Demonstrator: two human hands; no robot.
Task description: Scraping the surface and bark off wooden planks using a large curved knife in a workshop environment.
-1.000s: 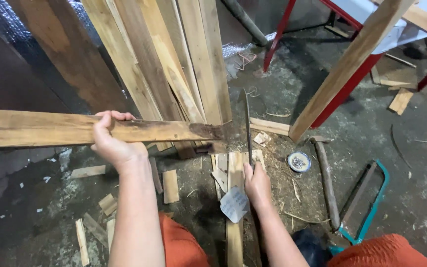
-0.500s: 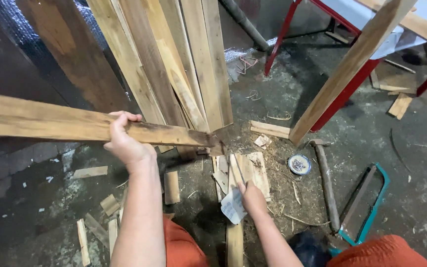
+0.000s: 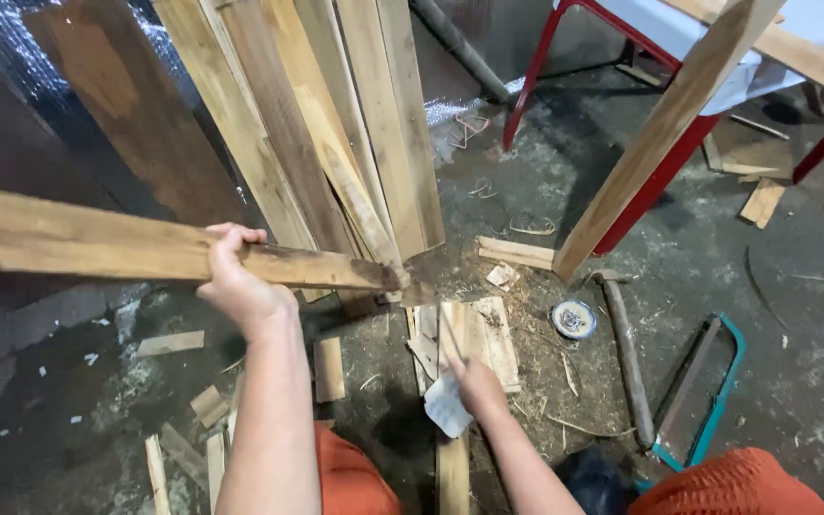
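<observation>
Down on the dusty grey concrete floor [image 3: 736,277], the left hand [image 3: 236,282] wraps around a long rough brown wooden plank [image 3: 97,243] that runs level from the left edge of the view, its grip closed over the top edge and its far end meeting the foot of a stack of pale upright boards [image 3: 336,133] leaning against the wall. The right hand [image 3: 474,383] sits lower, near the middle, its grip closed on a thin dark metal rod [image 3: 450,336] that points up toward the plank's end; a crumpled white scrap of paper [image 3: 447,405] lies against that hand, though whether the fingers pinch it I cannot tell. Beneath the hand are short flat offcuts of light wood [image 3: 488,334]. Just to the right lies a small round tin with a patterned lid [image 3: 573,319], then a hammer with a worn wooden handle [image 3: 627,358], and further right a teal-framed hacksaw [image 3: 708,401]. A red metal frame [image 3: 655,181] stands behind, with a slanted pale beam [image 3: 669,133] across it
</observation>
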